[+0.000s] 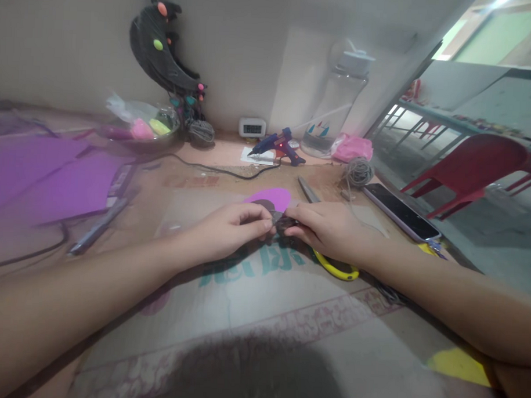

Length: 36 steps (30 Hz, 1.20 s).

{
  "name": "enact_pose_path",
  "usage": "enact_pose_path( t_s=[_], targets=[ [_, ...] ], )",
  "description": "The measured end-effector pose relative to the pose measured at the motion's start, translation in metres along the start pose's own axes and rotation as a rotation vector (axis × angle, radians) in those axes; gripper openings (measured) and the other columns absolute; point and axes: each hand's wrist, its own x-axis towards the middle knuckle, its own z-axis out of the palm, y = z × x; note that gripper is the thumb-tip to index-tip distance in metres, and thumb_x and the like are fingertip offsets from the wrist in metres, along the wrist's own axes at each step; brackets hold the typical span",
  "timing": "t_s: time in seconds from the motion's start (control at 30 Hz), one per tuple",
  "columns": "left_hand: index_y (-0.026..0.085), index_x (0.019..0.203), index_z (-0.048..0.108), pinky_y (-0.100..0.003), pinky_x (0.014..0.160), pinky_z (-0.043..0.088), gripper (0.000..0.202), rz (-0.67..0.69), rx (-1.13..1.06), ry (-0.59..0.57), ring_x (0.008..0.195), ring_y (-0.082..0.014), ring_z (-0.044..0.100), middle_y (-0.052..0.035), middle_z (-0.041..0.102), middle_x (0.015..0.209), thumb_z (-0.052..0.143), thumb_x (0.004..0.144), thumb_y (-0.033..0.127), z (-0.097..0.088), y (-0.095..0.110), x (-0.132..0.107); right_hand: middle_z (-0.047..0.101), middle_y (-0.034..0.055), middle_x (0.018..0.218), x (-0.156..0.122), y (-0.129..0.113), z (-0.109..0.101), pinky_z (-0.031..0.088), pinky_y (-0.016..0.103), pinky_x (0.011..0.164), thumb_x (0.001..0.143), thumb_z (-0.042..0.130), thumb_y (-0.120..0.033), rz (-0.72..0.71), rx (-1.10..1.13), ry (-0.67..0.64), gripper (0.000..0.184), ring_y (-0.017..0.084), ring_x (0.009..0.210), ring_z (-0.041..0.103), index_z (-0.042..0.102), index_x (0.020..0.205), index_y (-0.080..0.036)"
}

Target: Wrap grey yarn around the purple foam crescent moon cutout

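Note:
My left hand (229, 227) and my right hand (329, 227) meet at the middle of the table, both pinching a small dark craft piece (282, 221) between their fingertips. Just beyond the hands lies a purple foam cut-out (272, 196). Yellow-handled scissors (337, 268) lie under my right wrist. What the dark piece is exactly cannot be made out.
A blue glue gun (278, 146) stands at the back with its cord running left. Purple foam sheets (48, 180) lie at the left, a phone (400, 212) and a ball of twine (359, 170) at the right. A bowl (139, 128), a water jug (336, 103) and a black foam ornament (161, 50) stand along the wall.

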Motion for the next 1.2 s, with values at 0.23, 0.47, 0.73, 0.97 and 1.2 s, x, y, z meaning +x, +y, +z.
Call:
enact_pose_path(
  t_s=[0.23, 0.47, 0.73, 0.97, 1.2],
  targets=[
    [0.018, 0.074, 0.054, -0.027, 0.070, 0.040, 0.024, -0.014, 0.012, -0.010, 0.073, -0.0150, 0.050, 0.0003, 0.053, 0.075, 0.047, 0.091, 0.033, -0.0012, 0.0030, 0.0001, 0.067, 0.0046, 0.070, 0.0006, 0.0001, 0.0006, 0.034, 0.024, 0.055, 0.103, 0.036, -0.042, 0.005, -0.018, 0.000, 0.040, 0.014, 0.063, 0.060, 0.064, 0.096, -0.015],
    [0.018, 0.074, 0.055, -0.027, 0.068, 0.040, 0.022, -0.008, 0.019, -0.010, 0.072, -0.0145, 0.050, 0.0008, 0.053, 0.074, 0.047, 0.091, 0.030, -0.0013, 0.0020, -0.0002, 0.068, 0.0052, 0.071, 0.0003, 0.0003, 0.0011, 0.034, 0.024, 0.056, 0.102, 0.038, -0.040, -0.002, 0.003, -0.011, 0.037, 0.014, 0.065, 0.061, 0.064, 0.098, -0.014],
    [0.019, 0.074, 0.055, -0.027, 0.068, 0.039, 0.022, -0.015, 0.002, -0.007, 0.071, -0.0141, 0.049, 0.0015, 0.053, 0.074, 0.048, 0.090, 0.031, 0.0000, 0.0028, -0.0005, 0.068, 0.0042, 0.071, -0.0006, 0.0008, 0.0015, 0.034, 0.024, 0.055, 0.103, 0.038, -0.039, -0.013, 0.000, 0.009, 0.036, 0.014, 0.063, 0.061, 0.064, 0.097, -0.015],
    [0.018, 0.075, 0.055, -0.028, 0.073, 0.040, 0.022, -0.013, -0.015, -0.005, 0.076, -0.0153, 0.051, 0.0000, 0.055, 0.077, 0.047, 0.091, 0.031, -0.0004, 0.0022, -0.0007, 0.068, 0.0048, 0.070, 0.0012, -0.0009, -0.0006, 0.035, 0.023, 0.055, 0.103, 0.034, -0.042, 0.002, -0.003, 0.007, 0.041, 0.014, 0.062, 0.060, 0.064, 0.097, -0.014],
    [0.018, 0.074, 0.055, -0.027, 0.071, 0.039, 0.022, -0.025, -0.006, -0.014, 0.073, -0.0141, 0.050, 0.0015, 0.053, 0.075, 0.047, 0.091, 0.030, -0.0009, 0.0034, 0.0001, 0.068, 0.0046, 0.070, 0.0004, 0.0007, 0.0017, 0.035, 0.023, 0.055, 0.103, 0.035, -0.042, -0.010, -0.024, 0.022, 0.040, 0.013, 0.063, 0.060, 0.064, 0.097, -0.014]
  ],
)
